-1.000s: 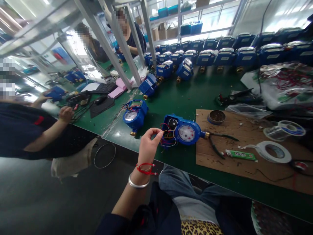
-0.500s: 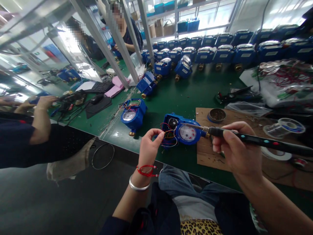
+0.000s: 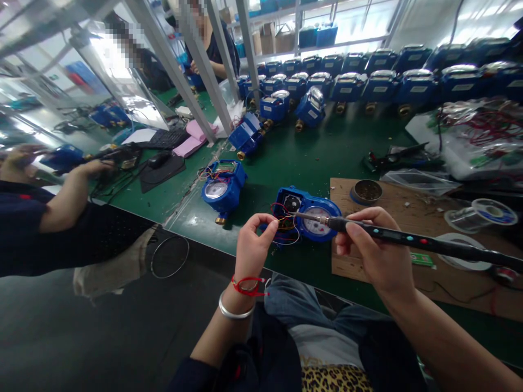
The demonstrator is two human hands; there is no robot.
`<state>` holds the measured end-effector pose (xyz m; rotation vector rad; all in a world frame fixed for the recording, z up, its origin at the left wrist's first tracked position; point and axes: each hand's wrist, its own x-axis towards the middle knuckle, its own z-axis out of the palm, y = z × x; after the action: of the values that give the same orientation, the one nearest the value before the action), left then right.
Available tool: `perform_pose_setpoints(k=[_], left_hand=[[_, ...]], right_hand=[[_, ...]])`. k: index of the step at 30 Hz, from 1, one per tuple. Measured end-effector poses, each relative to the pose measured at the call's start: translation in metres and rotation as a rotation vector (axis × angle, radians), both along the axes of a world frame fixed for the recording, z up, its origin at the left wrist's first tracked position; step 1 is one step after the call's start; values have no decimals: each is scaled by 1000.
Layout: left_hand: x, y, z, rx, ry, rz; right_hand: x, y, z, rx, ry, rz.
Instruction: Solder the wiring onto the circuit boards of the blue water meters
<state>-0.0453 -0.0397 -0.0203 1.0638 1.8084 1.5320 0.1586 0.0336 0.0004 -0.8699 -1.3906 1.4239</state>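
A blue water meter (image 3: 333,206) lies on the green bench, its side compartment uncovered with red, yellow and white wires inside. My left hand (image 3: 255,242) pinches a thin yellow wire (image 3: 283,219) at the edge of that compartment. A black soldering iron (image 3: 384,234) is held pen-like in my right hand (image 3: 382,256). Its metal tip reaches over the round dial to the wires near my left fingertips; whether it touches them I cannot tell. Further left stands a second blue meter (image 3: 224,190) with loose wires on top.
Rows of blue meters (image 3: 347,84) line the back. On the right are cardboard (image 3: 343,261), a round tin (image 3: 366,191), a solder spool (image 3: 480,215) and bagged wired parts (image 3: 478,136). A co-worker's arm (image 3: 65,201) reaches in at the left, by metal posts (image 3: 220,71).
My right hand has brought the soldering iron leftward, its tip passing from the dial to the wires. My left hand keeps its pinch. At left, the co-worker's hands have shifted.
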Motion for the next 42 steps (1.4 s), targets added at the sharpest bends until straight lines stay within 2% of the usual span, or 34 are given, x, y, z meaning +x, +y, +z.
perform_pose_setpoints(k=[17, 23, 42], left_hand=[[1, 1, 1, 2, -1, 15], [1, 1, -1, -3, 0, 16], [2, 2, 0, -14, -13, 22]], right_hand=[[-2, -2, -3, 92, -88, 69], [1, 0, -1, 73, -60, 35], [-1, -1, 0, 113, -118, 69]])
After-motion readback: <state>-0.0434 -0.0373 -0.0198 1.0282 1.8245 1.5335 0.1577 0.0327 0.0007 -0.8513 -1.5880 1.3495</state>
